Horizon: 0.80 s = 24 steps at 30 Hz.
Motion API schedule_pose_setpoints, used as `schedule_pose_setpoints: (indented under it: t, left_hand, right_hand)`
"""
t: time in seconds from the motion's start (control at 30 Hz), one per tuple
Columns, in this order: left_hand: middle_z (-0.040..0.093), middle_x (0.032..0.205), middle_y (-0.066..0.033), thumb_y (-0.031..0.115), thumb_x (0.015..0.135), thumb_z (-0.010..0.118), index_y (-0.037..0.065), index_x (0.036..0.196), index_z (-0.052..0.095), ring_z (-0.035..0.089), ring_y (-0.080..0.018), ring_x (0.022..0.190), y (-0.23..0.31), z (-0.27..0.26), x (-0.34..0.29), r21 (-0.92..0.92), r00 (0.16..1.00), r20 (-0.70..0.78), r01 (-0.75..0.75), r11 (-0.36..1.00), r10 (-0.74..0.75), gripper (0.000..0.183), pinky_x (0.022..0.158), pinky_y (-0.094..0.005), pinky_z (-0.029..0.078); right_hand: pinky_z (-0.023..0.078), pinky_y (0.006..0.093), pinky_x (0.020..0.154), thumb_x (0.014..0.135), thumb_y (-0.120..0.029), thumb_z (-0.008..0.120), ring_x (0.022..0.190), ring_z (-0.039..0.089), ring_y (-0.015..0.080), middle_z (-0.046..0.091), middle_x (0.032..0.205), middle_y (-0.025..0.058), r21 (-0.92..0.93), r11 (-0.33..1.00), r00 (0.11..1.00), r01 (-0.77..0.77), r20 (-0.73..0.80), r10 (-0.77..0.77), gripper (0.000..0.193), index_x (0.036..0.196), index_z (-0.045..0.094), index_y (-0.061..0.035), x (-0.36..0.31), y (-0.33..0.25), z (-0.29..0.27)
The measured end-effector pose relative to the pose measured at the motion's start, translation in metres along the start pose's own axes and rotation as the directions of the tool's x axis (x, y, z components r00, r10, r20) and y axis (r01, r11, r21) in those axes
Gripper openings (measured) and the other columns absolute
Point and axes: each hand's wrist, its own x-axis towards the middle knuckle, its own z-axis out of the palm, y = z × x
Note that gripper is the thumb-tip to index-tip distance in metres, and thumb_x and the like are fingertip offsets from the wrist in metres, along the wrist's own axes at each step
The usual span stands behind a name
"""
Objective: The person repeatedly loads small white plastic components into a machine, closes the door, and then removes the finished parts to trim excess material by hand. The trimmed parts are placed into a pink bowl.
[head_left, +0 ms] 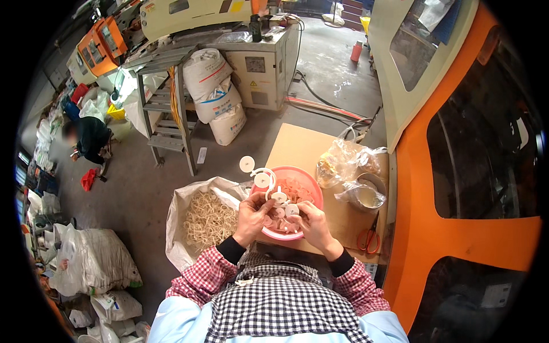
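Note:
Over a pink basin (316, 193), my left hand (250, 219) is closed on a branched white plastic moulding (269, 182). Round white discs sit along its curved runner, and one disc (247, 164) sticks out past the basin's far left rim. My right hand (315, 227) pinches a small white disc (291, 210) close to the fingers of the left; whether it is still joined to the runner I cannot tell. Many small pieces, tinted pink, lie in the basin (297, 235) below both hands. To the left, an open white sack (178, 231) holds a heap of thin cream-coloured plastic runners (209, 222).
The basin rests on a cardboard-topped table (297, 143). On its right are clear plastic bags (343, 163), a round tub (372, 191) and red-handled scissors (369, 240). An orange machine (412, 251) borders the right side. Stacked sacks (214, 97) stand beyond; another person (91, 137) crouches far left.

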Motion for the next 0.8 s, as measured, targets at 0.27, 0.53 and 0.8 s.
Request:
schedule_pose_setpoints:
  t: [0.27,0.53,0.8]
  left_hand:
    - [0.067,0.081,-0.0067,0.004,0.089,0.059,-0.001,0.097,0.062,0.062,-0.0124,0.065,0.004,0.004,-0.003,0.057,0.993,-0.095,0.075,0.996,-0.069,0.010,0.060,-0.0244,0.050]
    - [0.060,0.078,-0.0133,-0.002,0.084,0.059,0.000,0.095,0.060,0.062,-0.0269,0.072,-0.017,-0.003,-0.008,0.711,0.859,0.108,-0.418,0.565,0.500,0.012,0.064,-0.0316,0.049]
    - [0.062,0.077,-0.0013,0.004,0.090,0.058,-0.002,0.094,0.062,0.054,-0.0050,0.062,-0.020,-0.009,0.011,0.150,0.983,-0.161,-0.061,0.987,0.085,0.009,0.055,-0.0208,0.045]
  right_hand:
    - [0.049,0.0340,0.053,0.084,-0.008,0.064,0.062,0.064,0.0212,0.062,0.071,0.0116,-0.384,0.874,0.914,0.299,-0.148,-0.377,0.019,0.101,0.063,0.0013,0.011,0.006,0.008]
    - [0.047,0.0380,0.053,0.091,-0.028,0.056,0.053,0.060,0.0252,0.061,0.061,0.0156,-0.160,0.968,0.978,-0.193,-0.118,0.175,0.035,0.073,0.065,0.0011,0.043,0.067,0.027]
    - [0.048,0.0412,0.071,0.089,-0.017,0.057,0.085,0.059,0.0353,0.058,0.088,0.0209,-0.235,0.963,0.984,0.129,-0.091,-0.154,0.021,0.096,0.058,0.0023,0.048,0.017,0.007]
